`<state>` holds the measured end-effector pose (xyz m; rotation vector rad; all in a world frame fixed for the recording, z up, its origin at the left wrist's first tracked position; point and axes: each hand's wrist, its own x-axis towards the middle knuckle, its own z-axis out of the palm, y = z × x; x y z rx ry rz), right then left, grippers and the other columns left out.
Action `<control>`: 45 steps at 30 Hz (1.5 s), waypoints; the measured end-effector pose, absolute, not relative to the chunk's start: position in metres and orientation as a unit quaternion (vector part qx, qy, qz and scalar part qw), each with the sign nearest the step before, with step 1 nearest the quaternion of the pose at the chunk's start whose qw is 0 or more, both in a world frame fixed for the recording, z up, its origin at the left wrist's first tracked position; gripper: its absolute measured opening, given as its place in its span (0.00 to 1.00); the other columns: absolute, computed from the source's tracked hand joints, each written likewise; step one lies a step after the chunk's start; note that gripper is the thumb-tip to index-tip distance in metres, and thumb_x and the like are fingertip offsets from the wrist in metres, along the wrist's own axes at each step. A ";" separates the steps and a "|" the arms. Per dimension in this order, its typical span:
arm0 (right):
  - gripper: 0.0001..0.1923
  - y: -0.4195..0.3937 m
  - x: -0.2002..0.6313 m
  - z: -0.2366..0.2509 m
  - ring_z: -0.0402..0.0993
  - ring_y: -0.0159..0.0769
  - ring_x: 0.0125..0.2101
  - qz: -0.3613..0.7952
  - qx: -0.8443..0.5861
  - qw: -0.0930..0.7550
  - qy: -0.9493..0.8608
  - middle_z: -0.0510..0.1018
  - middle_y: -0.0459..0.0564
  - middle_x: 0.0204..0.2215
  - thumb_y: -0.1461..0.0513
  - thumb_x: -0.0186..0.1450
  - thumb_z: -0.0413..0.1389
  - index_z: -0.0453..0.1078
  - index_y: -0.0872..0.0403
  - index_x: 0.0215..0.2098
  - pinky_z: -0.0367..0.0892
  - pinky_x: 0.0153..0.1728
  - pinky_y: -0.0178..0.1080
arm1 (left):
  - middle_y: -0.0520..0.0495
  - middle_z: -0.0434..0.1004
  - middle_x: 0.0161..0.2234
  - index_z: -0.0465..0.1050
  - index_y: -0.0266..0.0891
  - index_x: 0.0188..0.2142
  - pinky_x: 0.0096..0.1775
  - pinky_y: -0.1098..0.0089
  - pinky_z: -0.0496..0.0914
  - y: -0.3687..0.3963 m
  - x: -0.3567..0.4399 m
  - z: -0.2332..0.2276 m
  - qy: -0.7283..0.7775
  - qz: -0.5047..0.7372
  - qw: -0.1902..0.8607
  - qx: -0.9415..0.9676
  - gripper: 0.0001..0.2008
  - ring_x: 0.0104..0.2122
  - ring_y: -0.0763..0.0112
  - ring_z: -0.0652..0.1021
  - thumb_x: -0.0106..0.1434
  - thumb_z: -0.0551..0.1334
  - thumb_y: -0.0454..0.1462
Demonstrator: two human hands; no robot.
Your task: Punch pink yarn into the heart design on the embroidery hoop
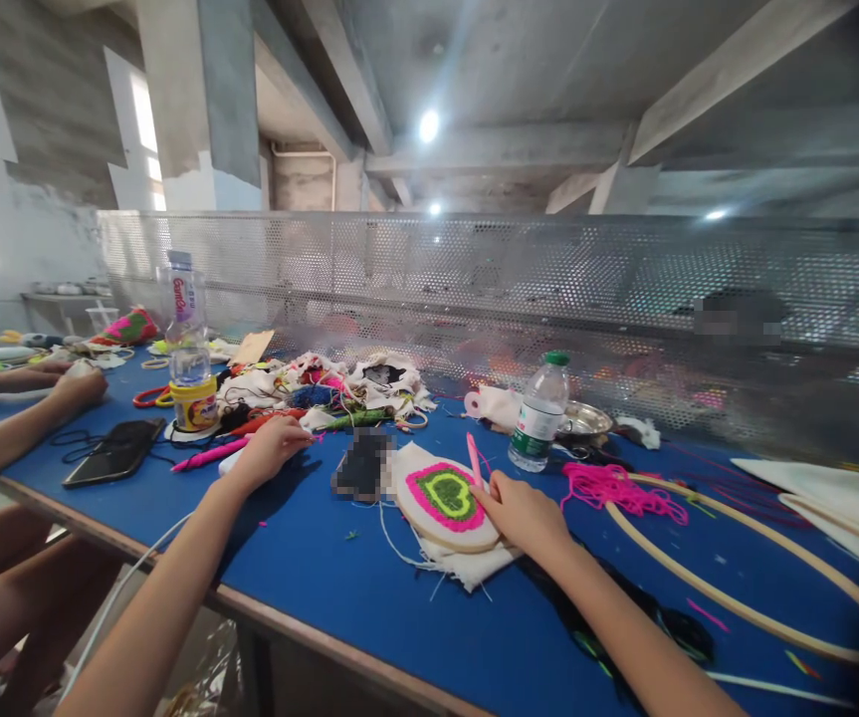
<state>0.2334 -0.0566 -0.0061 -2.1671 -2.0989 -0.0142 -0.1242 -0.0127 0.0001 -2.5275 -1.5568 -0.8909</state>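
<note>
From the head view, the right hand (520, 513) rests on the rim of a small embroidery hoop (448, 503) lying flat on the blue desk (369, 597), its fingers closed around a pink punch needle (474, 460) held upright over the pink-and-green stitched patch. The left hand (274, 445) reaches away toward the heap of yarn and fabric scraps (339, 388), fingers curled loosely on the desk, holding nothing that I can make out. The stitching looks paused while material is fetched; loose pink yarn (619, 490) lies just beside the hoop's right side.
</note>
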 end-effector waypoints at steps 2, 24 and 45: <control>0.17 -0.056 0.234 -0.006 0.72 0.45 0.33 -0.002 -0.717 0.063 -0.695 0.75 0.54 0.30 0.51 0.62 0.40 0.63 0.53 0.31 0.59 0.28 0.38 | 0.46 0.72 0.31 0.75 0.40 0.35 0.37 0.70 0.62 -0.016 -0.122 0.003 -0.496 -0.300 0.015 -0.815 0.16 0.34 0.69 0.69 0.59 0.52 0.44; 0.18 -0.051 0.238 -0.012 0.72 0.43 0.31 -0.001 -0.718 0.056 -0.694 0.75 0.51 0.28 0.49 0.61 0.40 0.61 0.53 0.28 0.56 0.25 0.36 | 0.49 0.69 0.27 0.74 0.40 0.38 0.35 0.73 0.62 -0.026 -0.106 0.014 -0.458 -0.369 -0.023 -0.808 0.14 0.31 0.73 0.68 0.59 0.54 0.42; 0.18 -0.049 0.240 -0.013 0.71 0.41 0.29 0.011 -0.716 0.056 -0.696 0.74 0.50 0.26 0.49 0.61 0.40 0.61 0.52 0.27 0.54 0.23 0.34 | 0.47 0.76 0.32 0.74 0.40 0.37 0.37 0.71 0.64 -0.026 -0.097 0.009 -0.489 -0.324 0.007 -0.810 0.13 0.35 0.68 0.72 0.58 0.55 0.42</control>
